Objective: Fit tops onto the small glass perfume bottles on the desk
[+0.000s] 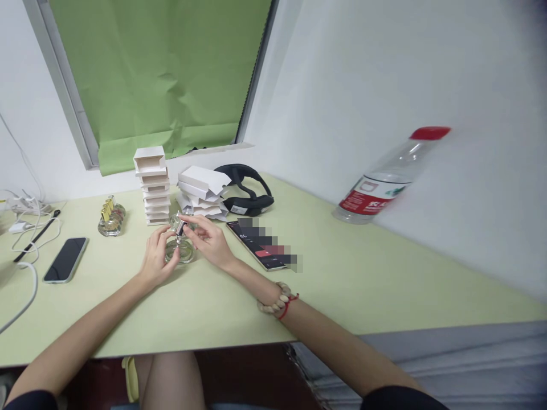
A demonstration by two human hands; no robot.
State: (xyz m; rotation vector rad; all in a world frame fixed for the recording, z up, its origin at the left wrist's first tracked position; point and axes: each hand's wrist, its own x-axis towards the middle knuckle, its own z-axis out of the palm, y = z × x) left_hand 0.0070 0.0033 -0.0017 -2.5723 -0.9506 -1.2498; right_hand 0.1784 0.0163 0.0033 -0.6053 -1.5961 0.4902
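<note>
My right hand (209, 239) pinches a small, shiny silver cap (181, 227) between thumb and fingertips, right above the neck of a clear glass perfume bottle (184, 253). Whether the cap touches the neck is hard to make out. Around that bottle's neck, the thumb and fingers of my left hand (158, 257) are closed. The bottle stands upright on the pale green table (222, 319). Just behind my fingers, more clear glass (175, 220) shows, partly hidden.
Behind stand a stack of white boxes (154, 188), a pile of folded white cartons (203, 185) and a black headset (250, 196). Gold-topped glass bottles (111, 219), a phone (66, 261) and cables (32, 230) lie left. Rightward are another phone (256, 246) and a red-capped plastic bottle (376, 191).
</note>
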